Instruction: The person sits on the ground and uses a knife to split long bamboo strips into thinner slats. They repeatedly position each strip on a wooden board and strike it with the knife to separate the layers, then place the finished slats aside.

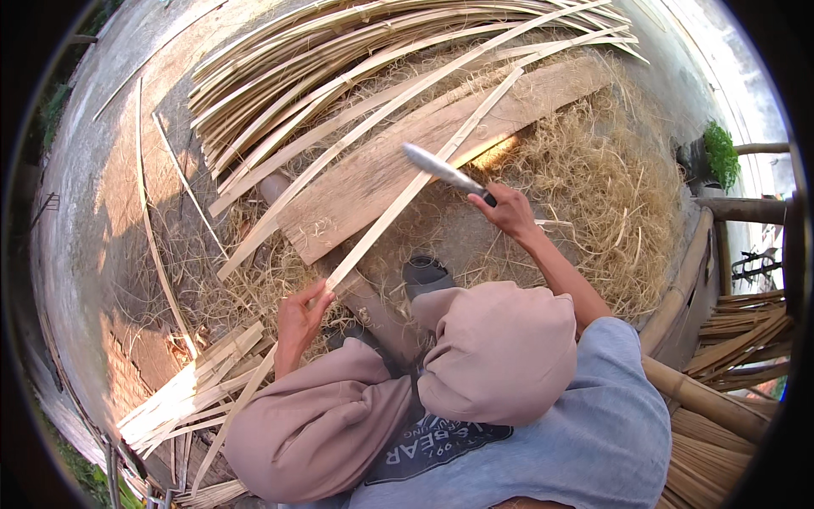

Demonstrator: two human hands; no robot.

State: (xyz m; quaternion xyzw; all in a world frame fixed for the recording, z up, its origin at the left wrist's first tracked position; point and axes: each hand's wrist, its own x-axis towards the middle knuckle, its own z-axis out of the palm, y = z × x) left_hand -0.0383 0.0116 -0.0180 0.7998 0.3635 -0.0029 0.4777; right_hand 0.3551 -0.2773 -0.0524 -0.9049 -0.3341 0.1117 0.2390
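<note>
The right hand [509,212] partly hides the knife handle [489,199].

- We note one bamboo strip [378,229]: pale, long, narrow, running diagonally from the left grip [298,318] up across the plank [339,204].
- We observe one knife [448,173]: silvery blade pointing up-left, dark handle in the right grip [507,212], blade overlapping the strip; contact we cannot confirm.

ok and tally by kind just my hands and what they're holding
Hands: 2 (left hand, right hand)
Knife: 1, in the right hand
Long pale strip: 1, in the left hand
Total: 4
The stacked strips are left out, as no hand holds them
</note>
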